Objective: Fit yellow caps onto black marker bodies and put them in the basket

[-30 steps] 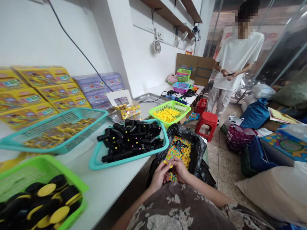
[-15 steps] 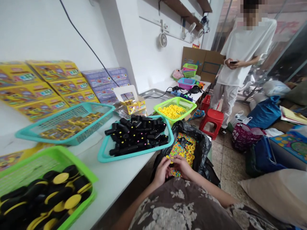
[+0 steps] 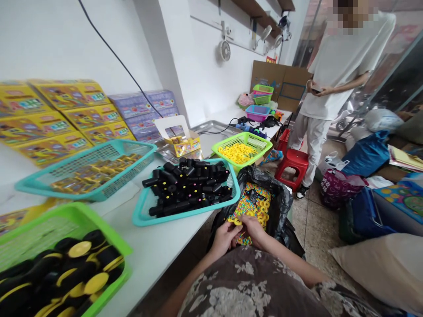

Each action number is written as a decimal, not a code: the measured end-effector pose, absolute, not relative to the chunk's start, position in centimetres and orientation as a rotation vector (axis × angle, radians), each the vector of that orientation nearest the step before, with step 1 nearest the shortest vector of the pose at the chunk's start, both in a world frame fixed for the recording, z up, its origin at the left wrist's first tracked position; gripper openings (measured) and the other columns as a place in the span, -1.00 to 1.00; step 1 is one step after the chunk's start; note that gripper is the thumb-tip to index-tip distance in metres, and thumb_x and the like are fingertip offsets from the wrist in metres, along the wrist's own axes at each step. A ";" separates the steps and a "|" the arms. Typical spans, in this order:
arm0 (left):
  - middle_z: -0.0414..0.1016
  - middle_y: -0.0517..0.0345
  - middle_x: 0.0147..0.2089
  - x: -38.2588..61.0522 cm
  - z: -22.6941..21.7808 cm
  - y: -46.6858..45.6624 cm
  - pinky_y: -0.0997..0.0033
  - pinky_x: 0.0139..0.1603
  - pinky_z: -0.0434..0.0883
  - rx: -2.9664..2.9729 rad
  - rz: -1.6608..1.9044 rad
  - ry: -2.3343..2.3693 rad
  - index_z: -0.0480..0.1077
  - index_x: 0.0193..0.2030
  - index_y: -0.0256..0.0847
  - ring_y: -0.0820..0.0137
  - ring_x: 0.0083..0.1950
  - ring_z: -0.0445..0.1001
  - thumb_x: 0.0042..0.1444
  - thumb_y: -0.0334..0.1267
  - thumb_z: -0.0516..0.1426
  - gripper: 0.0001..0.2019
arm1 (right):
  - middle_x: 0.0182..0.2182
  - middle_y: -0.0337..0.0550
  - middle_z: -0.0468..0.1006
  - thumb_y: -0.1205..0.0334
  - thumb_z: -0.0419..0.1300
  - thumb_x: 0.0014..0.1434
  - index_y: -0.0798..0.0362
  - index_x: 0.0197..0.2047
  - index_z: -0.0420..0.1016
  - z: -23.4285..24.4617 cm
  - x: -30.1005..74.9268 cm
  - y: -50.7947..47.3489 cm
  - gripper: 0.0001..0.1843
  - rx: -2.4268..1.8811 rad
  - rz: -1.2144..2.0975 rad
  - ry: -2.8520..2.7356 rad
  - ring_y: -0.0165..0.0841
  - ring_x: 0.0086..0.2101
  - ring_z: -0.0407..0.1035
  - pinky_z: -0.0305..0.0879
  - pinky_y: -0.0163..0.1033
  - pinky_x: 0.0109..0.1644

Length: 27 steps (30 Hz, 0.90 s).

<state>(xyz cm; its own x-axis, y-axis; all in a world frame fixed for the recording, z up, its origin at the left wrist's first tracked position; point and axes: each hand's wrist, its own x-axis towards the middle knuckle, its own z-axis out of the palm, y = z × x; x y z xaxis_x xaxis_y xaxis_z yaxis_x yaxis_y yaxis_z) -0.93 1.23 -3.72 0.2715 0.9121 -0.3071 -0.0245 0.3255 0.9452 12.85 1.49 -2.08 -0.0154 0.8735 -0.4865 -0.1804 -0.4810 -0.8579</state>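
My left hand (image 3: 224,237) and my right hand (image 3: 255,231) meet over a box lined with a black plastic bag (image 3: 280,200). Between their closed fingertips is a small yellow ring-shaped piece (image 3: 237,222); the fingers partly cover it, and whatever lies under it is hidden. Inside the box are many small multicoloured beads (image 3: 247,204), with several yellow rings (image 3: 263,212) lying on them at the right side. Some black pieces (image 3: 254,195) rest on the beads toward the far end.
On the white table (image 3: 155,246) stand a teal basket (image 3: 137,215) of black cylinders, a lime basket (image 3: 216,147) of yellow rings, a teal basket (image 3: 29,185) of small packs and a green basket (image 3: 125,259) of black-and-yellow pieces. A person (image 3: 350,66) stands beyond a red stool (image 3: 292,163).
My hands stay together over the box, with the fingers shifted slightly around the yellow ring. The view has moved a little. The standing person leans and has moved slightly to the right.
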 end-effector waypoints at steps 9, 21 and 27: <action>0.49 0.22 -0.49 -1.1 -4.6 1.3 0.46 -0.45 0.31 1.087 0.936 1.132 0.49 -0.37 -0.22 0.40 -0.44 0.43 -0.21 0.29 0.44 -0.42 | -0.45 -0.19 0.59 -0.02 0.40 0.03 0.00 -0.47 0.60 -3.0 13.7 1.8 -0.74 -1.445 1.132 -1.174 -0.32 -0.35 0.42 0.31 -0.22 -0.21; 0.54 0.17 -0.42 -1.5 -5.0 1.5 0.44 -0.28 0.33 1.213 0.937 1.153 0.60 -0.31 -0.24 0.36 -0.33 0.40 -0.19 0.11 0.46 -0.54 | -0.45 -0.18 0.50 0.19 0.35 0.17 -0.03 -0.41 0.60 -3.1 14.6 1.5 -0.87 -1.458 0.840 -1.717 -0.29 -0.35 0.36 0.25 -0.19 -0.17; 0.47 0.21 -0.46 -1.8 -4.6 1.4 0.46 -0.32 0.29 1.270 0.913 1.140 0.58 -0.34 -0.25 0.41 -0.36 0.33 -0.14 0.04 0.40 -0.62 | -0.38 -0.09 0.52 0.14 0.24 0.30 -0.01 -0.33 0.58 -3.2 15.5 1.5 -0.81 -1.302 0.771 -1.962 -0.26 -0.31 0.38 0.30 -0.17 -0.15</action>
